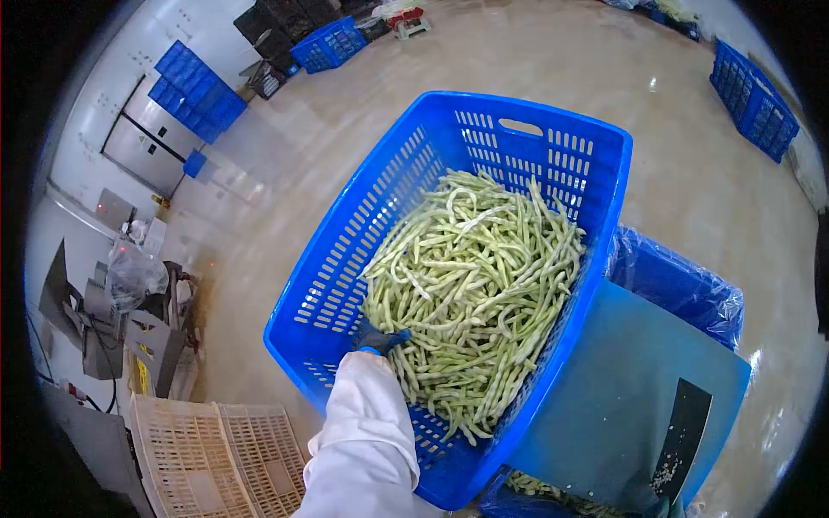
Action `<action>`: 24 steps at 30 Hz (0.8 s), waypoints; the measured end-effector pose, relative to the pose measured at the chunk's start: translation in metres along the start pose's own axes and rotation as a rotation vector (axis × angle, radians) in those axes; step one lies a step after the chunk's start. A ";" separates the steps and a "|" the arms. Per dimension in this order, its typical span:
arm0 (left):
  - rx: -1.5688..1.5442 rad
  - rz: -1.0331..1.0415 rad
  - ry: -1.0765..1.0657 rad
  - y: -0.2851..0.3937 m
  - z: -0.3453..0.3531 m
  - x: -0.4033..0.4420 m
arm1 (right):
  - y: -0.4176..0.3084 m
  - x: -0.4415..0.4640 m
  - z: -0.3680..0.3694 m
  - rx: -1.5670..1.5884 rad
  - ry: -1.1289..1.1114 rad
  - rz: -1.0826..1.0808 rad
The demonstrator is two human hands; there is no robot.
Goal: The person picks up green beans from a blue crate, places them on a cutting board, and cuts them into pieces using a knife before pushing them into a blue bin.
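Observation:
A large blue slotted basket (pixel 345 194) stands tilted across the middle, with a heap of pale green beans (pixel 479 285) in it. My left hand (pixel 378 337), in a dark blue glove below a white sleeve, is inside the basket at the left edge of the heap. Its thumb is stretched out towards the beans, apart from the other fingers, and nothing shows in its grasp. At the bottom edge, by the blue-green board (pixel 587 388), a dark glove-like shape (pixel 667 508) shows in part, perhaps my right hand; its fingers cannot be made out.
A black strip (pixel 682 439) with small pale bits lies on the board. Behind the board is a blue plastic-lined container (pixel 678 285). Cream crates (pixel 207 457) stand at the lower left, machinery (pixel 129 319) at the left, stacked blue crates (pixel 197 91) by the wall, and another blue crate (pixel 753 99) at the right.

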State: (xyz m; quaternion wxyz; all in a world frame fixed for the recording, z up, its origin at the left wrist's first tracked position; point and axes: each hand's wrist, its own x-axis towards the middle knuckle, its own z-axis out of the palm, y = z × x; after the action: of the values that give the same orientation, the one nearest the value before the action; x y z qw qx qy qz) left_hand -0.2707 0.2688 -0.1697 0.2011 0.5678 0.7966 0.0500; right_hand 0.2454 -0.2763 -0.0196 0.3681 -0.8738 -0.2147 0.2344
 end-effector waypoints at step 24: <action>-0.441 0.202 -0.140 0.030 -0.062 -0.010 | -0.047 -0.021 -0.005 0.199 -0.139 -0.069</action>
State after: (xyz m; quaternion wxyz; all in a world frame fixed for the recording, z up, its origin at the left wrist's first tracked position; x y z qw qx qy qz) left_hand -0.2647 0.2794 -0.1010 0.3687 0.5889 0.6900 0.2030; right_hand 0.2220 -0.2609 0.0236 0.4450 -0.8067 -0.2454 0.3017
